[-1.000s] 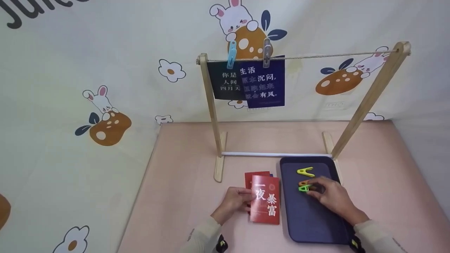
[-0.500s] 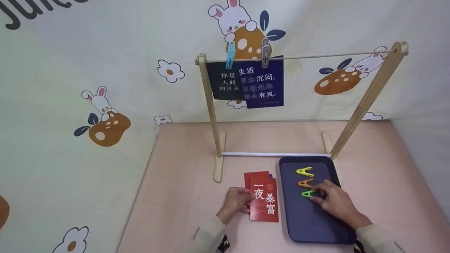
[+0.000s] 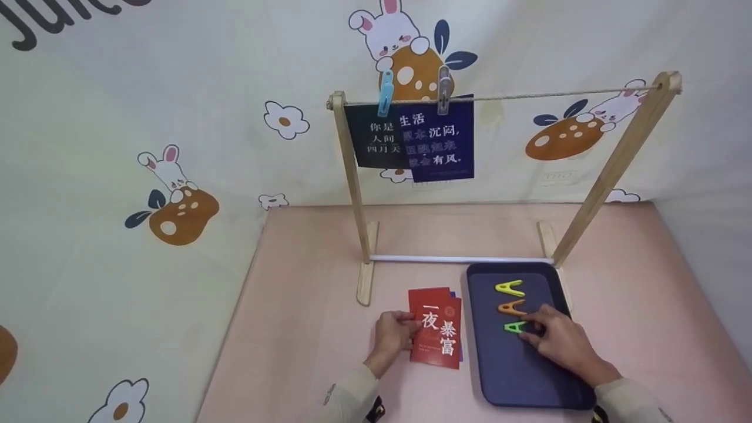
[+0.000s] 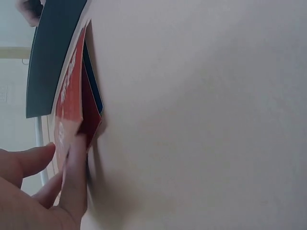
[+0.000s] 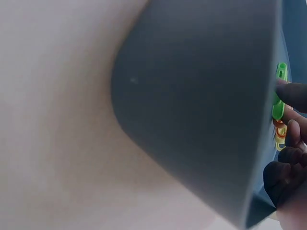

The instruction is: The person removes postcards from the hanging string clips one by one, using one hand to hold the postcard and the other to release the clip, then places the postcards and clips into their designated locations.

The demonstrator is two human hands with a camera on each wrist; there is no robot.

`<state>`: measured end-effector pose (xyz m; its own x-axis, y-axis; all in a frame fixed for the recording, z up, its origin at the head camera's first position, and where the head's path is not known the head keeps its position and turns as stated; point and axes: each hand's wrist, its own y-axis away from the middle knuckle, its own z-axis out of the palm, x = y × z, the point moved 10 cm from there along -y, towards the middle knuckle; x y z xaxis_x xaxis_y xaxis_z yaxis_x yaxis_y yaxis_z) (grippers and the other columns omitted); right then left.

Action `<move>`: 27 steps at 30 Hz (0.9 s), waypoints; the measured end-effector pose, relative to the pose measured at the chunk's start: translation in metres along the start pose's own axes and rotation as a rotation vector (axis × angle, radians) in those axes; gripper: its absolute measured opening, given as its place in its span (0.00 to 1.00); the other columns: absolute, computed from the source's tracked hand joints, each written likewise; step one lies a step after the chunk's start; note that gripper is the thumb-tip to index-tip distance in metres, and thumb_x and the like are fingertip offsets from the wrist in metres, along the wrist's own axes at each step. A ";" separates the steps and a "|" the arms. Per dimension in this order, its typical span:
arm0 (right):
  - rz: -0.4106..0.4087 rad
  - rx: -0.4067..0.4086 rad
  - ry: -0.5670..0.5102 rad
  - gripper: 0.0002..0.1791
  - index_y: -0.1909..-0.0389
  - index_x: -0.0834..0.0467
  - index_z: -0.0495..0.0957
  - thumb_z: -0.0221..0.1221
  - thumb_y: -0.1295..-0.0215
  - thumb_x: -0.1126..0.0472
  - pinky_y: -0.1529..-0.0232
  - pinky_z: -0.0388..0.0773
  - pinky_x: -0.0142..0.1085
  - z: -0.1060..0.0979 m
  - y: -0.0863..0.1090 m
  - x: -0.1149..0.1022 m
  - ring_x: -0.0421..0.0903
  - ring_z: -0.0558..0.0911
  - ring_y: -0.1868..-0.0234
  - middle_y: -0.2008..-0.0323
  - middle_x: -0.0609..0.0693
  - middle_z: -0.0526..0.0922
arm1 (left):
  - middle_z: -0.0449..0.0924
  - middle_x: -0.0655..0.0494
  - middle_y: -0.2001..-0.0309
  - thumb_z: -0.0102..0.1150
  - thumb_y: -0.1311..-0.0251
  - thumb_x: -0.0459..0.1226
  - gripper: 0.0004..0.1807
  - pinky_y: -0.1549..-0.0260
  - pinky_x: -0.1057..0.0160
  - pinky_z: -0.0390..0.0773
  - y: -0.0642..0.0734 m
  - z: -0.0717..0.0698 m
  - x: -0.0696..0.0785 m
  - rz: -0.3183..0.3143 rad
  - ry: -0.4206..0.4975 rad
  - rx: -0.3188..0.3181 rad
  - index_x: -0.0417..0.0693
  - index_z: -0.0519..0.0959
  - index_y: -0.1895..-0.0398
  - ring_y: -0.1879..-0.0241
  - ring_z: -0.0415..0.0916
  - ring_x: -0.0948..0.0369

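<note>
My left hand [image 3: 392,338] holds the left edge of a red card [image 3: 437,336] with white lettering, fingers at its side. In the left wrist view the red card [image 4: 71,98] bows up from the cards below it. Another red card [image 3: 427,292] and a bit of blue card show beneath. My right hand [image 3: 561,341] pinches a green clothespin [image 3: 513,328] low over the dark blue tray [image 3: 523,376]. Beyond it in the tray lie an orange clothespin [image 3: 511,307] and a yellow clothespin [image 3: 510,288]. The right wrist view shows the thumb against the green clothespin [image 5: 280,91].
Behind stands a wooden frame [image 3: 614,170] with a rope [image 3: 546,93] across its top. A blue clothespin [image 3: 385,93] and a grey clothespin [image 3: 443,89] hold a black card [image 3: 376,141] and a navy card [image 3: 443,138] there, overlapping. A white rod [image 3: 461,259] joins the frame's feet.
The top red card has shifted left and come down over the stack. My right hand has drawn the green clothespin slightly nearer, away from the orange one, which now shows more fully.
</note>
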<state>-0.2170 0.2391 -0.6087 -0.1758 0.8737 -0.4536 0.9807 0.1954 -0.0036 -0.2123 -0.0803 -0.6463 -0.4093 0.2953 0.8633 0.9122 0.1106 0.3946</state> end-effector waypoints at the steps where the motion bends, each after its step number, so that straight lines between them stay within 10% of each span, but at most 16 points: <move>1: 0.000 0.006 0.002 0.17 0.57 0.58 0.88 0.75 0.49 0.57 0.78 0.59 0.27 -0.001 0.000 0.000 0.35 0.66 0.75 0.74 0.41 0.70 | 0.87 0.49 0.66 0.64 0.38 0.29 0.11 0.74 0.64 0.86 0.001 0.000 0.001 0.005 -0.015 0.006 0.34 0.82 0.53 0.70 0.85 0.62; 27: -0.090 0.134 -0.076 0.20 0.56 0.50 0.87 0.77 0.53 0.58 0.73 0.70 0.26 -0.025 0.010 -0.030 0.33 0.73 0.70 0.69 0.40 0.78 | 0.83 0.49 0.56 0.71 0.44 0.36 0.23 0.57 0.59 0.87 0.018 -0.017 0.023 0.063 -0.149 -0.024 0.38 0.80 0.45 0.54 0.80 0.57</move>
<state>-0.2042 0.2261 -0.5729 -0.2618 0.8183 -0.5117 0.9647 0.2059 -0.1643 -0.2061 -0.0874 -0.6140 -0.3421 0.4389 0.8308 0.9344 0.0655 0.3502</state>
